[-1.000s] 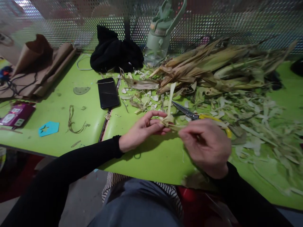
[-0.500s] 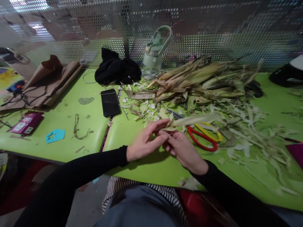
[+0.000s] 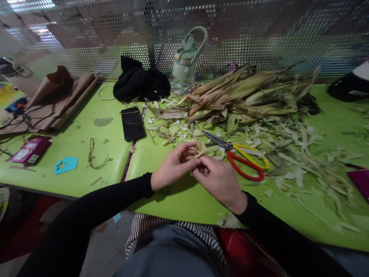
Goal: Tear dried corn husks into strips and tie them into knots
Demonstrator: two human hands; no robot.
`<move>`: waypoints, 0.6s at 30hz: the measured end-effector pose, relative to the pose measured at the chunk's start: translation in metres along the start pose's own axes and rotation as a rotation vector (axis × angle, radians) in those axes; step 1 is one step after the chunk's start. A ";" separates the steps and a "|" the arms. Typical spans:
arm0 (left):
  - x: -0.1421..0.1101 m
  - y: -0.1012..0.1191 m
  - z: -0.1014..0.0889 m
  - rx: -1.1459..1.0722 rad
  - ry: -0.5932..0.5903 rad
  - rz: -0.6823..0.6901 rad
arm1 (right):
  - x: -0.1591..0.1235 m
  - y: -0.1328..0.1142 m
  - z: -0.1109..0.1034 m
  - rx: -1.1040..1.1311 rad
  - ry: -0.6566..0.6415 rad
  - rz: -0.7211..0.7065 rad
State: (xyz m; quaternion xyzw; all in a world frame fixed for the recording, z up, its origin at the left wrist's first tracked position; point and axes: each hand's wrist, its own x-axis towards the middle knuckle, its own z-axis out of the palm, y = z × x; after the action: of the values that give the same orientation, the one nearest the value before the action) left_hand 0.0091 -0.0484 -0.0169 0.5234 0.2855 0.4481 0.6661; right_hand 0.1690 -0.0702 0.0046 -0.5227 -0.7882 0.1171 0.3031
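Observation:
Between my two hands is a pale corn husk strip (image 3: 201,149), bent into a small loop above the fingertips. My left hand (image 3: 175,164) pinches it between thumb and fingers from the left. From the right, my right hand (image 3: 217,177) is closed, its thumb and forefinger on the lower part of the strip; the other fingers are curled in. Part of the strip is hidden by the fingers. Just beyond my right hand lie scissors (image 3: 245,157) with one red and one yellow handle, blades slightly apart and pointing up-left.
A heap of dried corn husks (image 3: 242,94) lies at the back, with husk scraps (image 3: 302,154) scattered to the right. A phone (image 3: 132,124), black cloth (image 3: 141,82), a green bottle (image 3: 184,65), brown paper (image 3: 62,100) and a purple box (image 3: 31,150) also occupy the green table (image 3: 155,206).
The long husk strip that stretched out to the right over the scissors is now folded into a small loop at my fingers. My right hand has closed, and the scissors show fully.

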 end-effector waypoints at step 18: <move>0.001 0.033 -0.009 -0.125 0.016 -0.015 | 0.000 -0.007 -0.012 0.378 -0.338 0.165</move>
State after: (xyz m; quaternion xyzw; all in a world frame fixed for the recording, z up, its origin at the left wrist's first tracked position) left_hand -0.0079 -0.0418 0.0125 0.4749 0.2661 0.4641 0.6987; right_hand 0.1709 -0.0743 0.0171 -0.4925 -0.7465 0.3719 0.2488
